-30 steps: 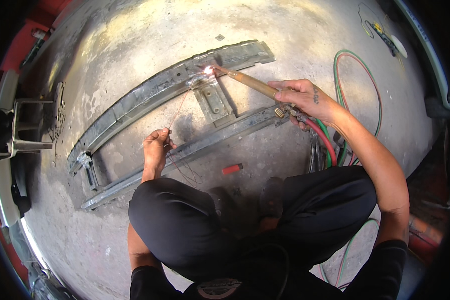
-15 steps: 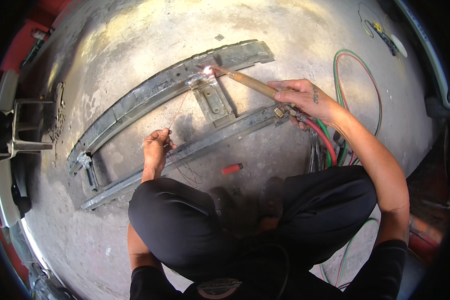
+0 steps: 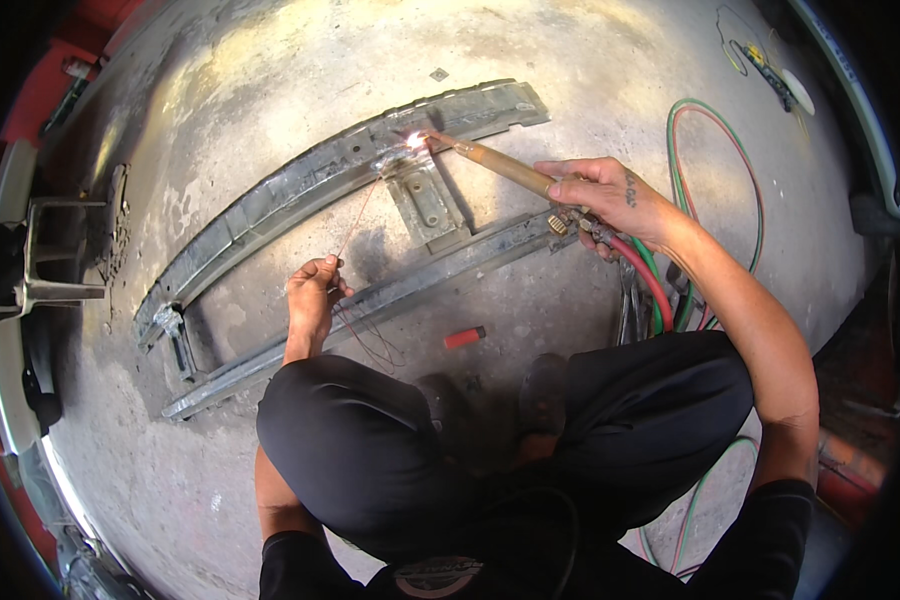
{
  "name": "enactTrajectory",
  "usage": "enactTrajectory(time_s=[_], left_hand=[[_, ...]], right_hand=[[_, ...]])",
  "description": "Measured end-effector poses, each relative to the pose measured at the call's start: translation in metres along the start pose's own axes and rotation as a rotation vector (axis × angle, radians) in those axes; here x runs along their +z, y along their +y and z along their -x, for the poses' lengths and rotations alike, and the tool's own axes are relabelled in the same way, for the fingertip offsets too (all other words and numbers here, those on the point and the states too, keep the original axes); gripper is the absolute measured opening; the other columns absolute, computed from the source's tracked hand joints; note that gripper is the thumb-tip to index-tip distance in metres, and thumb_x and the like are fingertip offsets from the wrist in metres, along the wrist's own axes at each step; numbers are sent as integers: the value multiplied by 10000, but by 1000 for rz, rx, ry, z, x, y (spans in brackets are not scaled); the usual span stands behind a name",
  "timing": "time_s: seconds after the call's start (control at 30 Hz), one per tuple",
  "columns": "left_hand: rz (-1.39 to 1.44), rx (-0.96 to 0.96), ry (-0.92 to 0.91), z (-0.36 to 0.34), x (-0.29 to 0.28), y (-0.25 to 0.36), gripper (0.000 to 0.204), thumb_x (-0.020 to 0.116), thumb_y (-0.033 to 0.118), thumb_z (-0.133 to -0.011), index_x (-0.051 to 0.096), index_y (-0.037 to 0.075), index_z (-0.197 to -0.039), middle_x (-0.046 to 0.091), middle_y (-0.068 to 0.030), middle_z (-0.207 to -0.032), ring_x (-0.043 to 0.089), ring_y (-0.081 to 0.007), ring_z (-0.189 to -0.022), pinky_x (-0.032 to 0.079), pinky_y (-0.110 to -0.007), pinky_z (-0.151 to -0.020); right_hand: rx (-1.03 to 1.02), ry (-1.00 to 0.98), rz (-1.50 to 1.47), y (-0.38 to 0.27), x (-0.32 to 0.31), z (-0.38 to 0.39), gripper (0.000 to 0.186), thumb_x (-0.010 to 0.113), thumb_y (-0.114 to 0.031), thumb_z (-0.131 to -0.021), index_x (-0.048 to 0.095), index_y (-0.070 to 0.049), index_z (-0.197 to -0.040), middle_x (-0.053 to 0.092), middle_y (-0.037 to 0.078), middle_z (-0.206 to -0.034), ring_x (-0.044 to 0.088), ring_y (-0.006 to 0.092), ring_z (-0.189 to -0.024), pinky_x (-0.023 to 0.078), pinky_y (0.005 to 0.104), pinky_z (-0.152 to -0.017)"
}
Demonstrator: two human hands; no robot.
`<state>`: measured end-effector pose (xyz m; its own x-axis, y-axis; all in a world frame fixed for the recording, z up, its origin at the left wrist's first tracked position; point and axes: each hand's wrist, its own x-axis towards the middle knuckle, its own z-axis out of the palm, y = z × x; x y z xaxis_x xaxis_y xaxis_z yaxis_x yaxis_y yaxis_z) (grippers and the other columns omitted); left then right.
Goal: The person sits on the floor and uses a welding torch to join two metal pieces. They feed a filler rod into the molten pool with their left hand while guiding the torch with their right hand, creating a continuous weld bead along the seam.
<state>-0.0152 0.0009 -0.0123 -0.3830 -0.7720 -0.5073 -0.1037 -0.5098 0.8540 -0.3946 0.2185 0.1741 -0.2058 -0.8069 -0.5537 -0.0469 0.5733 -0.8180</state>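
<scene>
My right hand [image 3: 610, 200] is closed around a brass-coloured gas welding torch [image 3: 505, 166], from whose rear a red hose and a green hose run. The torch's tip meets a bright glowing spot [image 3: 417, 140] on a curved grey metal beam [image 3: 260, 205], where a short slotted bracket [image 3: 429, 203] joins it. Between the pinched fingers of my left hand [image 3: 315, 293] is a thin welding wire [image 3: 362, 218]. Its far end reaches toward the joint, left of the glow; its loose loops hang below the hand. A straight metal bar [image 3: 410, 283] lies nearer me, joined to the beam by brackets.
A red cylindrical piece [image 3: 464, 338] lies on the concrete floor before my feet. Looped red and green hoses [image 3: 673, 150] trail at the right. A metal frame-like part [image 3: 60, 250] stands at the left, and a tool with a cord [image 3: 767, 77] lies far right.
</scene>
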Motion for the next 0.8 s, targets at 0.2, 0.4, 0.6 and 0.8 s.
enactTrajectory(time_s=[0.2, 0.4, 0.6, 0.8], left_hand=[[3, 3, 2, -1, 0, -1, 224, 688, 193, -1038, 694, -12, -948, 606, -41, -731, 616, -155, -623, 589, -341, -617], [0, -5, 3, -1, 0, 0, 224, 689, 192, -1038, 693, -13, -947, 609, -44, -735, 616, -157, -625, 588, -343, -616], [9, -5, 4, -1, 0, -1, 227, 690, 193, -1037, 694, -12, -940, 610, -45, -731, 615, -159, -625, 586, -345, -617], [0, 0, 1, -2, 0, -1, 228, 691, 195, -1037, 694, -12, -942, 610, -45, -726, 619, -158, -629, 587, -344, -621]], right_hand=[[-7, -2, -7, 1, -1, 0, 588, 632, -275, -1046, 490, -1, -1546, 618, 96, -1016, 629, 127, -546, 488, 250, -413], [-8, -5, -1, 0, 0, 0, 592, 636, -277, -1044, 490, 3, -1545, 618, 97, -1011, 627, 128, -543, 484, 253, -411], [-3, 1, 2, 0, 0, 0, 589, 636, -276, -1046, 491, 4, -1543, 616, 95, -1002, 630, 128, -550, 484, 255, -412], [-12, 19, 20, -1, 2, 2, 600, 633, -295, -1012, 526, 9, -1518, 663, 72, -868, 637, 147, -586, 500, 287, -468]])
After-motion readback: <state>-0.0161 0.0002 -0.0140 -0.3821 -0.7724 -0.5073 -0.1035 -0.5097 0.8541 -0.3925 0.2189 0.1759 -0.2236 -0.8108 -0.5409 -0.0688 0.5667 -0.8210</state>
